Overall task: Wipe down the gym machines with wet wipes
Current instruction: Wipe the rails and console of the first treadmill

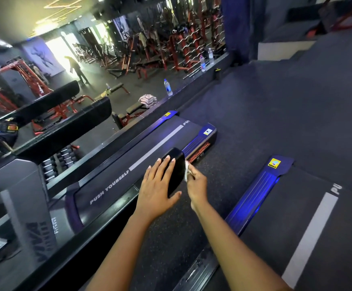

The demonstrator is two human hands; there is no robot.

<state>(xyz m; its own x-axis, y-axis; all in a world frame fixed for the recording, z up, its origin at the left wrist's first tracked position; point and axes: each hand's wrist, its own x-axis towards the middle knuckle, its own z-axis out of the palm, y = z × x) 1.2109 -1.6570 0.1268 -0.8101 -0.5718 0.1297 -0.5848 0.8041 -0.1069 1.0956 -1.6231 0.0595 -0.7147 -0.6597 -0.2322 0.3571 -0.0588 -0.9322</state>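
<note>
A black padded handrail end (pixel 176 172) of the treadmill sticks out in the middle of the view. My left hand (pixel 157 185) lies flat on its left face, fingers straight over the top and thumb spread along the near edge. My right hand (pixel 197 183) pinches a crumpled white wet wipe (pixel 186 172) and presses it against the rail's right side. Below the rail runs the treadmill belt (pixel 149 148) printed "PUSH YOURSELF".
A second treadmill (pixel 296 227) with a blue side rail stands to the right. The other black handrail (pixel 65 127) and the console are at the left. Water bottles (pixel 168 87) stand on a ledge along a glass wall, beyond which are red gym machines and a person.
</note>
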